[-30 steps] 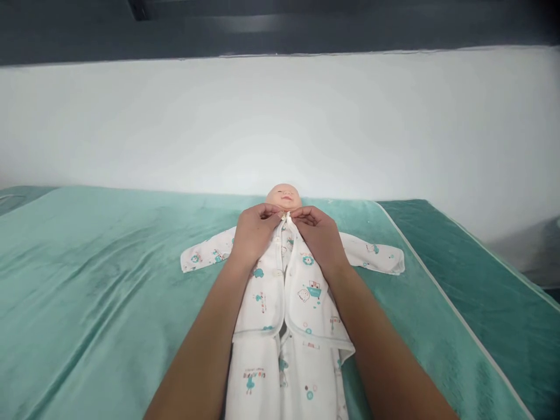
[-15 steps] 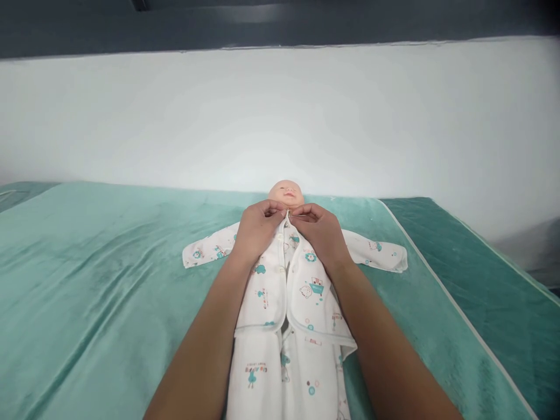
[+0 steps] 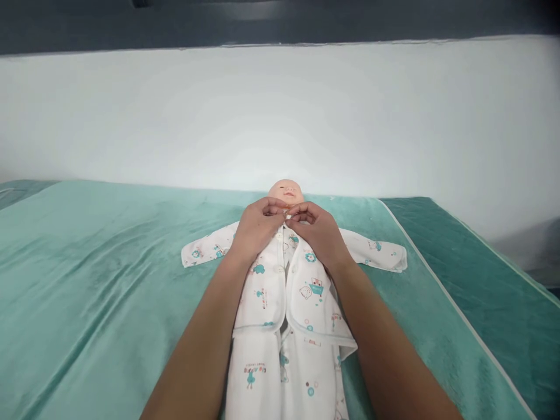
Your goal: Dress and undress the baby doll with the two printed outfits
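Observation:
A baby doll (image 3: 285, 190) lies face up, its head toward the wall, dressed in a white printed jacket (image 3: 262, 280) and matching trousers (image 3: 258, 379). Both jacket sleeves stretch out sideways. At the collar, just under the doll's chin, my left hand (image 3: 259, 226) pinches the jacket's left-hand edge. My right hand (image 3: 320, 230) pinches the opposite edge, with its fingertips almost touching those of the left. Whatever fastener sits between the fingertips is mostly hidden. Below the hands the jacket front hangs apart, with small pale snaps along the edge.
A light green plush cover (image 3: 109, 280) lies under the doll, with a pale edge strip running down the right. Beyond that strip is a darker green cover (image 3: 481, 280). A white wall (image 3: 280, 111) rises behind the doll's head.
My fingertips have come closer together at the collar, the right hand shifting slightly left. The collar edges now meet between them. The doll stays in place.

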`<control>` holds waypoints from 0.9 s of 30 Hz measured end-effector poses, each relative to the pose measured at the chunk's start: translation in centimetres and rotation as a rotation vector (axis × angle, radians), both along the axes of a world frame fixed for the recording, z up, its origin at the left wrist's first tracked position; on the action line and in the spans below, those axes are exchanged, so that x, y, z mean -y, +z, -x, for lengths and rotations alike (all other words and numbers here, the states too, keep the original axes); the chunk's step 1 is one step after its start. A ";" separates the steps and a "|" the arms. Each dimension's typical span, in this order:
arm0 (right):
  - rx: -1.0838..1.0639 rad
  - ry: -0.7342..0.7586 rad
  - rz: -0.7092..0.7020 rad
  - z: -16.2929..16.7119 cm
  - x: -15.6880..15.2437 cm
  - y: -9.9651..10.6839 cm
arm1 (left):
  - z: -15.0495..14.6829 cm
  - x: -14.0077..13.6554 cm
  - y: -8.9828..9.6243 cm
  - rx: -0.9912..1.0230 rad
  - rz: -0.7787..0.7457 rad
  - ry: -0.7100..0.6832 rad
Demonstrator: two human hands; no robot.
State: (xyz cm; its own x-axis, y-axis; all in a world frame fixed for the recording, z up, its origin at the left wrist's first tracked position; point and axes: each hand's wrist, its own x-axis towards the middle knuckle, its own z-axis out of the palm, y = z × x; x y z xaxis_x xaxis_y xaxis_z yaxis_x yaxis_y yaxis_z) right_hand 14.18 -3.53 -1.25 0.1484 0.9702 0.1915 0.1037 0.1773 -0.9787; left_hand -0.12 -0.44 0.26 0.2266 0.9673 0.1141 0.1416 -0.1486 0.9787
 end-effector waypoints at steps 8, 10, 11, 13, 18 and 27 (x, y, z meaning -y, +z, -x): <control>0.027 -0.022 0.053 -0.1 0.2 0.0 | 0.0 -0.1 0.1 -0.027 0.019 0.032; 0.041 -0.046 0.053 -0.1 0.2 -0.1 | 0.0 0.0 0.3 -0.074 0.002 0.038; 0.053 -0.067 0.050 0.0 0.3 -0.1 | 0.0 0.1 0.4 -0.109 -0.008 0.037; 0.096 -0.120 0.031 0.1 0.3 -0.1 | 0.0 0.2 0.5 -0.184 -0.032 0.041; 0.256 -0.193 -0.087 0.2 0.3 -0.1 | 0.0 0.6 1.0 -0.271 -0.070 0.063; 0.355 -0.177 -0.148 0.2 0.4 -0.3 | 0.0 0.4 0.7 -0.249 -0.106 0.040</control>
